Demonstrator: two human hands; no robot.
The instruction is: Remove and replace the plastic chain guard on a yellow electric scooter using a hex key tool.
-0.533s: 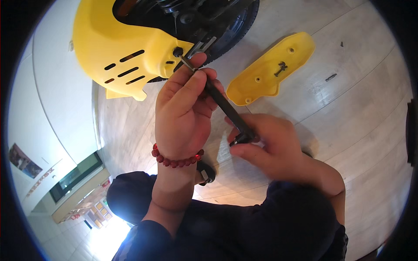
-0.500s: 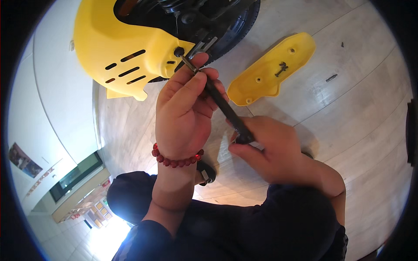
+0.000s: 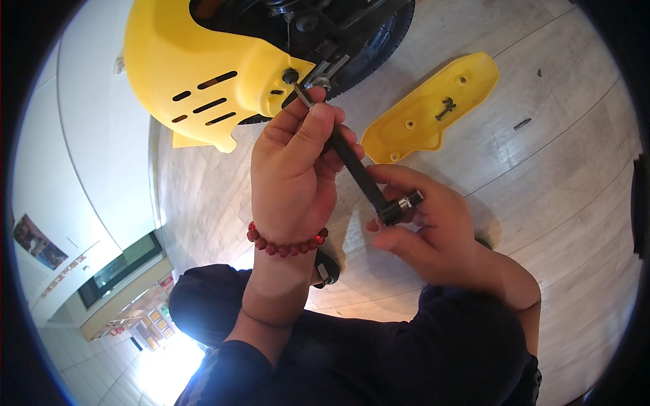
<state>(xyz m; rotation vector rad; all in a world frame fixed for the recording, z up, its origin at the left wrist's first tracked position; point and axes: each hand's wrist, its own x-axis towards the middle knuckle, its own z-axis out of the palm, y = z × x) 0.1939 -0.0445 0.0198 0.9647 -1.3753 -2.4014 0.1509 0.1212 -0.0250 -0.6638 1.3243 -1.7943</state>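
The black tool (image 3: 359, 169) has turned, end (image 3: 409, 199) pointing right.

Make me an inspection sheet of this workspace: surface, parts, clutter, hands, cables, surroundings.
Surface: wood-look floor with plank seams.
Job's things: black bar tool, metal tip near a dark fastener on the yellow housing; yellow cover on the floor, dark screws in it.
Clutter: two small dark pieces on the floor.
Left hand: grips the tool.
Right hand: at its other end, contact unclear.
Cables: nothing clearly seen.
Surroundings: black tyre; white panels at left.
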